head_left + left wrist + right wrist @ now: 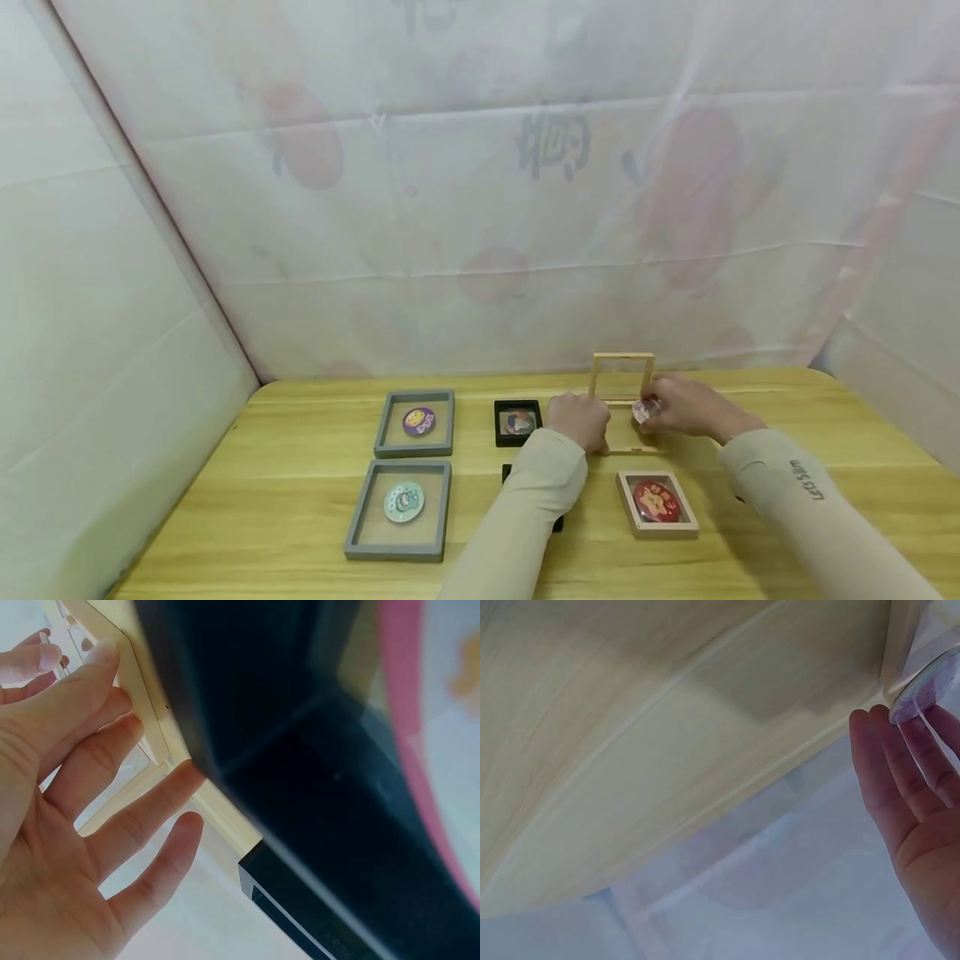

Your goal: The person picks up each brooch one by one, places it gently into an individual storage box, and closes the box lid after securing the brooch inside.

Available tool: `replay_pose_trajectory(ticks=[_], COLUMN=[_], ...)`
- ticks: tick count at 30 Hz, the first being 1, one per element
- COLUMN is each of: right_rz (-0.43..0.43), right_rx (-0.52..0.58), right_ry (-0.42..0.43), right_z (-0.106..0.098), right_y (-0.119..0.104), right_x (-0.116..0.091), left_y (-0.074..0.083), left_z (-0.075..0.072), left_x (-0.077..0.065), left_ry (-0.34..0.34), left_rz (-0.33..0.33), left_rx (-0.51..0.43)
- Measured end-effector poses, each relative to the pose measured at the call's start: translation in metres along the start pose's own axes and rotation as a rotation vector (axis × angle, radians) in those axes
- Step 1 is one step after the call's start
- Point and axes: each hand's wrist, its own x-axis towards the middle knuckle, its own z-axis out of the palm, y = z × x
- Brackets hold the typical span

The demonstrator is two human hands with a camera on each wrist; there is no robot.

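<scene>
A light-wood display frame (624,357) stands unfolded at the back right, one half upright and the other flat on the table. My left hand (577,421) holds its left side; in the left wrist view the thumb and forefinger lie on the pale edge (142,697) while the other fingers stay loosely spread. Over the flat half, my right hand (686,407) pinches a round badge (645,410) with a pale purple pattern. The right wrist view has this badge (922,697) tilted between the fingertips, close by the frame.
Two grey frames with a purple badge (418,422) and a teal badge (404,502) lie at left. A black frame (517,446) sits near the left hand, another black frame (558,524) partly under the left sleeve. A closed beige frame (657,532) with a red badge lies in front.
</scene>
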Motion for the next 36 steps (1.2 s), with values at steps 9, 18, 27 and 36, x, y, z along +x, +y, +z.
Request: replay_pose_trajectory(ticks=[9,18,27,36], right_rz=[-0.048,-0.058,-0.061,-0.035], right_rx=[-0.058,-0.032,0.010,0.070], right_ry=[0.000,-0.007,0.010,-0.012], right_z=[0.000,0.008,0.010,0.007], right_y=[-0.011,-0.016,-0.021,-0.015], right_x=[0.008,0.012,0.020,0.013], left_y=[-0.001,-0.002,-0.006,0.001], left_z=[-0.005,-0.004,-0.010,-0.008], left_x=[0.004,0.001,-0.001,0.004], left_ry=[-0.002,-0.008,0.001,-0.015], left_rz=[0.001,-0.004,0.000,0.002], left_rx=[-0.006,0.009,0.012,-0.011])
